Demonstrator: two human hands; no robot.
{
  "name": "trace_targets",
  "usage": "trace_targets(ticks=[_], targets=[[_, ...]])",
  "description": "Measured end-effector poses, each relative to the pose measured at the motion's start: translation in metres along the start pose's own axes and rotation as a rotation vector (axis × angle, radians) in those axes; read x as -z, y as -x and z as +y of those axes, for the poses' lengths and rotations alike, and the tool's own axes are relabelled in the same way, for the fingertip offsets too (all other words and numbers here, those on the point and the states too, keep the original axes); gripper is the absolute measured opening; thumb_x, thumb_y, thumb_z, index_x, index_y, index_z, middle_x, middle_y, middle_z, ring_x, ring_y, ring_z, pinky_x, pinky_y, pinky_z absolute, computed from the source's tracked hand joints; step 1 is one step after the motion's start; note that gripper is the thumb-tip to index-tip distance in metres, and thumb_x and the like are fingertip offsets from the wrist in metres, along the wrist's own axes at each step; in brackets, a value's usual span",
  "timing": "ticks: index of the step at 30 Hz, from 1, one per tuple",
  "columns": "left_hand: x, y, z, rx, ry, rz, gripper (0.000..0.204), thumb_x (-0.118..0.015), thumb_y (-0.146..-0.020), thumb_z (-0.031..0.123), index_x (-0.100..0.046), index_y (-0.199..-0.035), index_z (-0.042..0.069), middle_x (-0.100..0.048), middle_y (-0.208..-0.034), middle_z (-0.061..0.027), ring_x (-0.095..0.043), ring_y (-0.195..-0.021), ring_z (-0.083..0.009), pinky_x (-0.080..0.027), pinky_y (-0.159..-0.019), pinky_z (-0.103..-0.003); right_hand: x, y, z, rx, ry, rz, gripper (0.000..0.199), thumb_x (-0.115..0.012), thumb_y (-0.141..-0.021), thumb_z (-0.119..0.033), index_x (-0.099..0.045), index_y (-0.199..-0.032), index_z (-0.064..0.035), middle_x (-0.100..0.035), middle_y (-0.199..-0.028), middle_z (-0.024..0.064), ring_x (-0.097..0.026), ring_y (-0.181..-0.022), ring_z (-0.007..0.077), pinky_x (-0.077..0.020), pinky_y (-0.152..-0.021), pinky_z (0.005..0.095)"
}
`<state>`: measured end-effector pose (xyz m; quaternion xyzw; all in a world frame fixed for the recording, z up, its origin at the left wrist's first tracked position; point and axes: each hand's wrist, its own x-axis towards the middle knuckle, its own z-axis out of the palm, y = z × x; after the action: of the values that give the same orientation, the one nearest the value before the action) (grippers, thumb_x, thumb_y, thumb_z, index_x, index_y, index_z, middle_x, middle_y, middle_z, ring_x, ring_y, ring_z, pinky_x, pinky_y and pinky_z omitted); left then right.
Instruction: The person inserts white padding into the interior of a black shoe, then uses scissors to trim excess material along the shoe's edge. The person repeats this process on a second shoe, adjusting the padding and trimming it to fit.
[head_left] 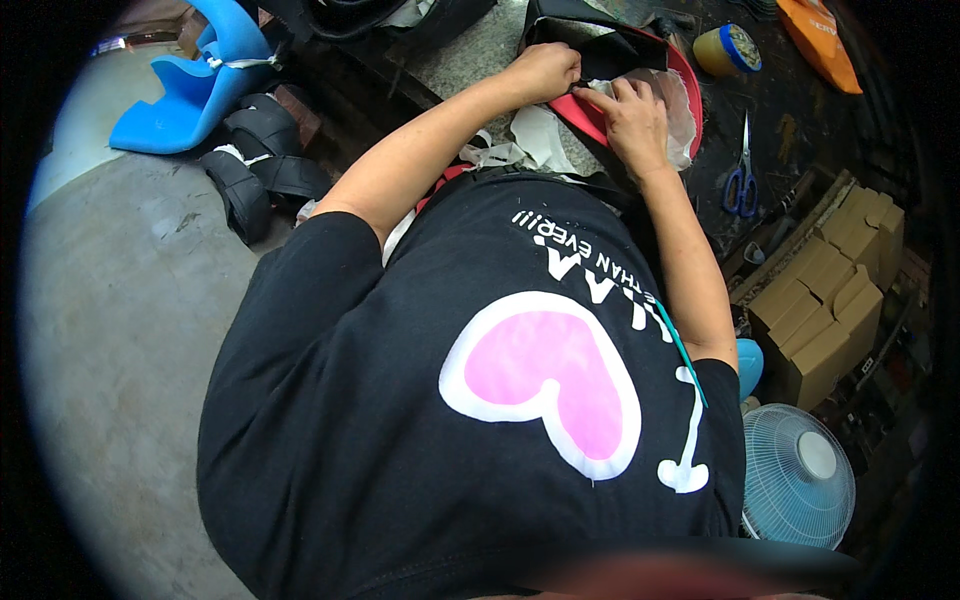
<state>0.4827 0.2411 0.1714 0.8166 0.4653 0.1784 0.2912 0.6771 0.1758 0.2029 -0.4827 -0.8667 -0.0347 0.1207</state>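
A soft black and red piece [685, 85] with a whitish lining lies at the work surface's near side, partly hidden by my hands. My left hand [545, 72] pinches its black edge, fingers closed and bent. Close on the right, my right hand [637, 120] rests over the pale lining, fingers curled, with thumb and forefinger pointing toward the left hand. What lies between the right fingertips is too small to make out. Underneath is a grey speckled stone slab [470, 65]. White scraps [540, 140] lie on it near my body.
To the right lie blue-handled scissors [740, 188], a yellowish jar with a blue lid [727, 50] and an orange bag [820, 42]. Cardboard boxes [830, 290] and a fan [800, 475] stand lower right. At left are black strapped pieces [245, 195] and a blue curved piece [185, 105].
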Motion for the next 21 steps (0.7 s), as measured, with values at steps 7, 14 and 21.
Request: trace_targets(ticks=[7,14,21], targets=[[0.011,0.013,0.011,-0.075,-0.055,-0.008,0.021,-0.065,-0.084,0.022,-0.065,-0.09,0.002,-0.061,-0.092,-0.017,-0.062,-0.09,-0.0364,-0.05,-0.078,-0.044,-0.002,0.0,-0.001,-0.015,0.006,-0.051,0.039,-0.054,-0.086,-0.019,-0.069,-0.113,-0.0421,-0.059,-0.094,0.0001,-0.056,-0.097,0.0243,-0.0447,-0.075,0.042],[0.011,0.025,0.008,-0.021,-0.147,0.055,0.017,-0.067,-0.079,0.014,-0.065,-0.088,-0.001,-0.06,-0.093,-0.0191,-0.063,-0.088,-0.0368,-0.052,-0.079,-0.045,0.0,0.003,-0.002,-0.002,0.022,-0.094,0.044,-0.05,-0.088,-0.019,-0.065,-0.119,-0.0468,-0.057,-0.097,0.0028,-0.055,-0.099,0.0244,-0.0441,-0.076,0.0423],[0.034,0.009,-0.002,0.284,0.273,-0.056,0.021,-0.058,-0.09,0.016,-0.06,-0.089,-0.005,-0.066,-0.079,-0.0177,-0.069,-0.07,-0.0263,-0.057,-0.063,-0.036,0.004,0.001,-0.005,0.023,0.064,-0.119,0.04,-0.051,-0.088,-0.022,-0.065,-0.117,-0.0453,-0.057,-0.093,0.0021,-0.056,-0.092,0.0241,-0.0463,-0.07,0.04]])
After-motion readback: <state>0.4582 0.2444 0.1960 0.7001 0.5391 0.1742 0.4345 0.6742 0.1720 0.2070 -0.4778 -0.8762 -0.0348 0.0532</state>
